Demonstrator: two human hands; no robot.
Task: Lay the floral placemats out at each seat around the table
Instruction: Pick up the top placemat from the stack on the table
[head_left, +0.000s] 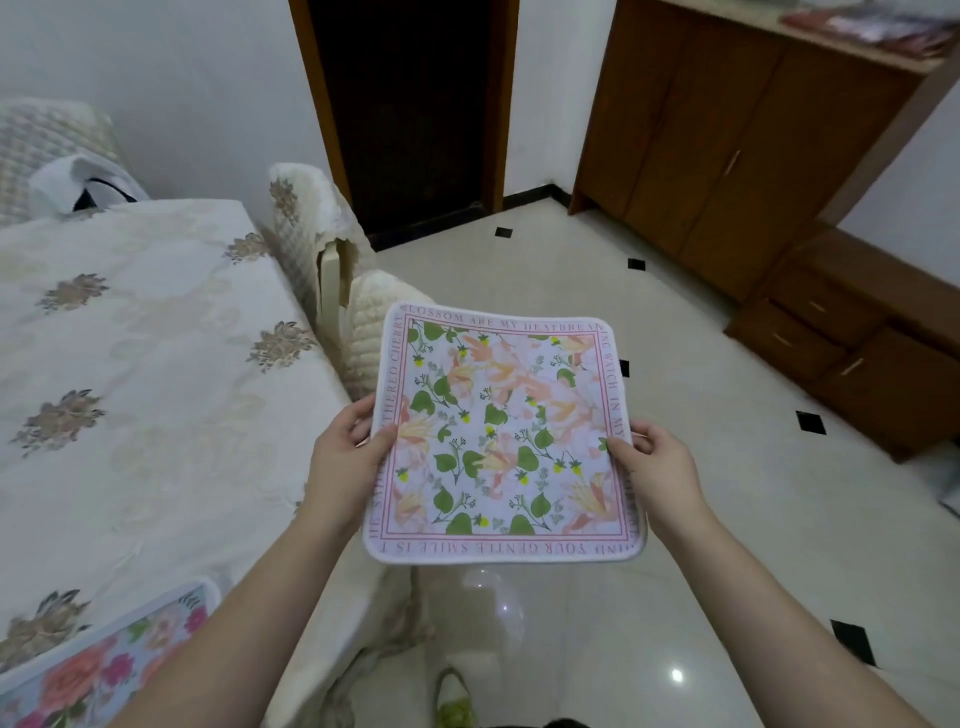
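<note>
Forearms frame the item. Floral placemat (501, 431): held flat over the floor, right of the table (156, 364), left hand (345, 452) and right hand (652, 462) pinching opposite edges. Second placemat (104, 660): laid on table's near corner. Risk: limp mat sagging, snagging the covered chair (332, 270), landing crooked.

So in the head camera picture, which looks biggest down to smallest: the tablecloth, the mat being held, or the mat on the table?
1. Cream embroidered tablecloth
2. Pink-bordered floral placemat, held
3. Blue floral placemat, but cropped, so unsure
</note>
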